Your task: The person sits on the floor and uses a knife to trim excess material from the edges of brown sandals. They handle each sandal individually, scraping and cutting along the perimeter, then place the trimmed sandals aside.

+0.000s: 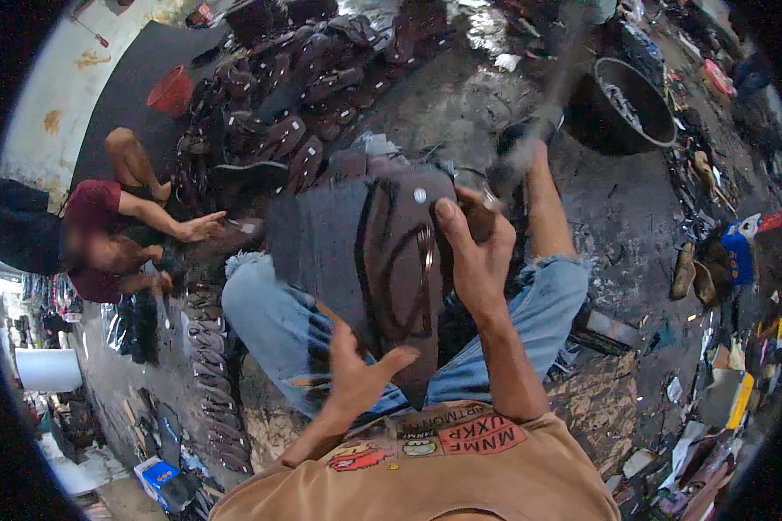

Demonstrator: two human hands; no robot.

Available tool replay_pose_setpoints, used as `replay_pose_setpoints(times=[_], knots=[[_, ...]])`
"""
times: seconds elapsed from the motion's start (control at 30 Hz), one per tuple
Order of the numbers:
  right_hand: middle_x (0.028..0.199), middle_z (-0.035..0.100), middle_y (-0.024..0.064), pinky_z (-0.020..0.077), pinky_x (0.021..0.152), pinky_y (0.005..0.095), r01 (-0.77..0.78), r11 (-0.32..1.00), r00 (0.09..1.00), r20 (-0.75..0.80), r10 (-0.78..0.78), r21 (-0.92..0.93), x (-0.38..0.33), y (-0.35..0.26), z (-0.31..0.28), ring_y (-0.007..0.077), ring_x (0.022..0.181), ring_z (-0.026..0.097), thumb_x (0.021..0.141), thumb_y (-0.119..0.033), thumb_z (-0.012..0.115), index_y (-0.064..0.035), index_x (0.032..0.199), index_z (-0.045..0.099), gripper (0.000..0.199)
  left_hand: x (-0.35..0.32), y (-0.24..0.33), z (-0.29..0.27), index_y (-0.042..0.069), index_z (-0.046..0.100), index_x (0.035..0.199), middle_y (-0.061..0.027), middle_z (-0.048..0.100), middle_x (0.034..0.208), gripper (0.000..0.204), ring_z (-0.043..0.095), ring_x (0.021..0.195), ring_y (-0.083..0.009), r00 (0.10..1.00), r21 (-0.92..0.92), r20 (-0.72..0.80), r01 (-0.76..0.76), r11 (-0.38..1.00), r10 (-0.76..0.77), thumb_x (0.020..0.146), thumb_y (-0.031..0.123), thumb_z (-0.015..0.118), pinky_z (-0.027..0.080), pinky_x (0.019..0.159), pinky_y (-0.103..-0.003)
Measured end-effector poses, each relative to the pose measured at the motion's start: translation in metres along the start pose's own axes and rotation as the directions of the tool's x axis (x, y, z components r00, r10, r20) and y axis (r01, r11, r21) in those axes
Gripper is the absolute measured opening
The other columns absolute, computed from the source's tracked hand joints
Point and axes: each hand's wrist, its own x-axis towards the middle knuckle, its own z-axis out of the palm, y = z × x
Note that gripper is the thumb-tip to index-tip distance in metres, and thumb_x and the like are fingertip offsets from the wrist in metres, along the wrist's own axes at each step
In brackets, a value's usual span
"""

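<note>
A dark brown thong sandal (395, 286) with a glossy strap and a small pale oval spot lies lengthwise over my lap. My right hand (482, 247) grips its far end at the right edge, thumb on top and fingers curled. Something shiny shows by those fingers, too small to name. Close to the sandal's near end, my left hand (361, 369) is open, thumb and fingers spread and slightly blurred; whether it touches the sandal, I cannot tell. Under and left of the sandal, a dark flat sheet (313, 239) rests across my knees.
Many brown sandals (287, 135) are heaped ahead, with a row of them (217, 382) at left. A co-worker (96, 204) in maroon sits at left, one hand reaching out. A red basket (170, 92), a black tub (621, 108) and brown shoes (695, 276) stand around.
</note>
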Motion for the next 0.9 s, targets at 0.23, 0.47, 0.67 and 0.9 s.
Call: replay_pose_setpoints(times=[0.23, 0.47, 0.67, 0.9], knots=[[0.090, 0.070, 0.0039, 0.0517, 0.069, 0.0246, -0.045, 0.999, 0.995, -0.084, 0.047, 0.031, -0.040, -0.047, 0.014, 0.0088, 0.079, 0.063, 0.088, -0.018, 0.080, 0.0041, 0.113, 0.068, 0.035, 0.035, 0.056, -0.026, -0.002, 0.044, 0.144, -0.0173, 0.057, 0.139, 0.061, 0.056, 0.129, -0.0313, 0.920, -0.573, 0.312, 0.382, 0.725, -0.239, 0.091, 0.016, 0.067, 0.045, 0.111, -0.047], [0.089, 0.069, 0.0032, 0.0493, 0.069, 0.0244, -0.036, 0.998, 0.987, 0.161, 0.026, 0.059, -0.058, -0.051, 0.018, 0.0072, 0.078, 0.060, 0.088, -0.019, 0.080, -0.0001, 0.118, 0.067, 0.038, 0.005, 0.044, -0.035, -0.010, 0.063, 0.120, -0.0158, 0.070, 0.110, 0.028, 0.069, 0.100, -0.0214, 0.946, -0.539, 0.077, 0.306, 0.785, -0.316, 0.095, 0.003, 0.064, 0.056, 0.094, -0.030], [0.072, 0.062, 0.0131, 0.0432, 0.054, 0.0395, -0.046, 0.932, 0.897, 0.396, 0.197, -0.360, -0.131, -0.034, -0.054, 0.0273, 0.057, 0.059, 0.103, -0.031, 0.050, -0.0041, 0.119, 0.060, 0.033, -0.003, 0.084, -0.041, -0.005, 0.065, 0.116, -0.0098, 0.071, 0.104, 0.033, 0.071, 0.091, -0.0217, 0.889, -0.537, 0.018, 0.395, 0.745, -0.458, 0.088, 0.008, 0.076, 0.061, 0.082, -0.037], [0.082, 0.064, 0.0268, 0.0462, 0.063, 0.0506, -0.181, 0.773, 0.796, 0.371, 0.479, -0.608, -0.184, -0.028, -0.071, 0.0492, 0.079, 0.062, 0.101, -0.028, 0.053, -0.0047, 0.110, 0.058, 0.025, -0.012, 0.059, -0.055, -0.001, 0.063, 0.120, -0.0089, 0.070, 0.106, 0.031, 0.070, 0.094, -0.0225, 0.878, -0.446, -0.020, 0.420, 0.790, -0.478, 0.091, 0.008, 0.071, 0.057, 0.085, -0.039]])
